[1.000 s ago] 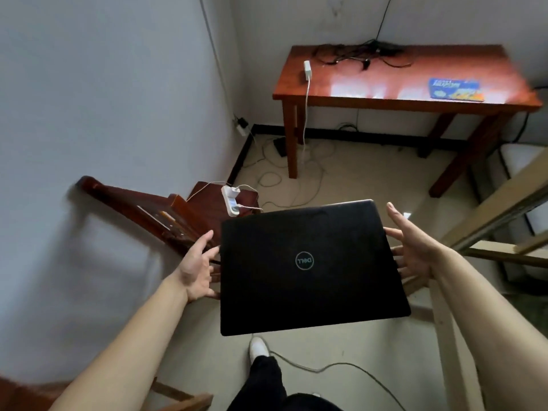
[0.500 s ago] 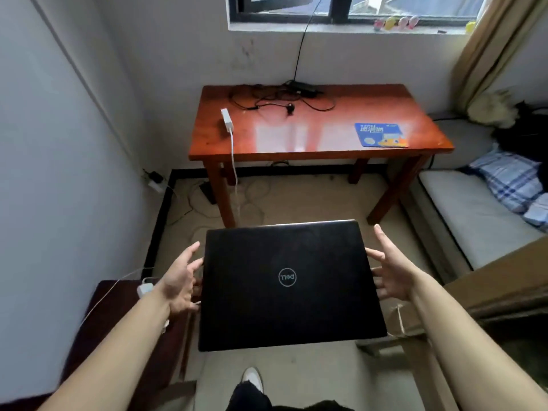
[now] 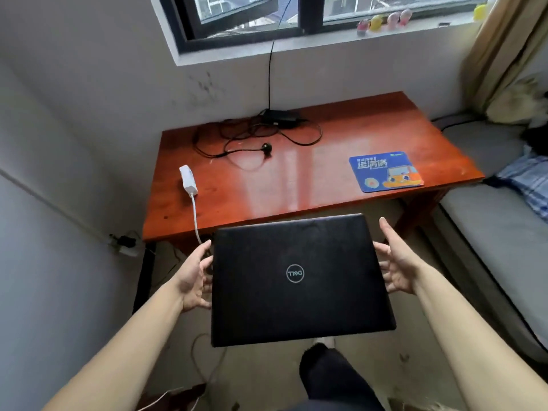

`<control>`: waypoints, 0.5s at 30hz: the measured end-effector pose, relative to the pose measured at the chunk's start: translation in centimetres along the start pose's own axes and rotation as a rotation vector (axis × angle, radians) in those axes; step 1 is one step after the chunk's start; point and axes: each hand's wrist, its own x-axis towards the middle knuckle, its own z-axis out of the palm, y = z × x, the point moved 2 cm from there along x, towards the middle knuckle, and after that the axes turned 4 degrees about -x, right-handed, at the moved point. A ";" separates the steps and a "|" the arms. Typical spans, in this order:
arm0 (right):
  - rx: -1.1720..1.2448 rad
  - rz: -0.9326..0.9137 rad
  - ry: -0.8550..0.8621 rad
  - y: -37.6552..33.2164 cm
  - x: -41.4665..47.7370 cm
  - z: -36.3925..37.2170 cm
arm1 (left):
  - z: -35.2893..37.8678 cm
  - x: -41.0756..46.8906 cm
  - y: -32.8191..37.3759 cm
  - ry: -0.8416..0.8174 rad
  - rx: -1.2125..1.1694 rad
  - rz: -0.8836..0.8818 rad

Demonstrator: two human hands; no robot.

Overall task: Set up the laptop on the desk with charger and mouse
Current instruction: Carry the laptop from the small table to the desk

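A closed black laptop (image 3: 296, 280) with a round logo on its lid hangs flat in the air just before the front edge of the red-brown wooden desk (image 3: 326, 188). My left hand (image 3: 192, 277) presses its left edge, fingers reaching under it. My right hand (image 3: 396, 262) presses the right edge with straight, spread fingers. On the desk's back lies a black charger brick (image 3: 281, 115) with its tangled black cable (image 3: 246, 143). A blue mouse pad (image 3: 385, 172) lies at the desk's right. No mouse is in view.
A white adapter (image 3: 187, 176) lies on the desk's left, its white cord hanging over the front edge. A wall socket (image 3: 124, 243) sits low on the left wall. A bed (image 3: 489, 232) stands right of the desk, a window behind it. My leg (image 3: 332, 375) is below the laptop.
The view has turned right and come closer to the desk, which now fills the middle. Both hands hold the laptop the same way; the wooden chair at left is out of view.
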 end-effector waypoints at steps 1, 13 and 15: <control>-0.008 0.010 -0.009 -2.5 1.7 -0.3 | 0.6 1.4 2.3 0.020 0.003 -0.028; -0.126 0.047 0.012 -25.0 14.6 -0.5 | 3.2 13.8 19.8 0.158 -0.078 -0.085; -0.149 0.076 0.012 -26.6 16.3 0.0 | 3.0 15.8 21.3 0.143 -0.065 -0.127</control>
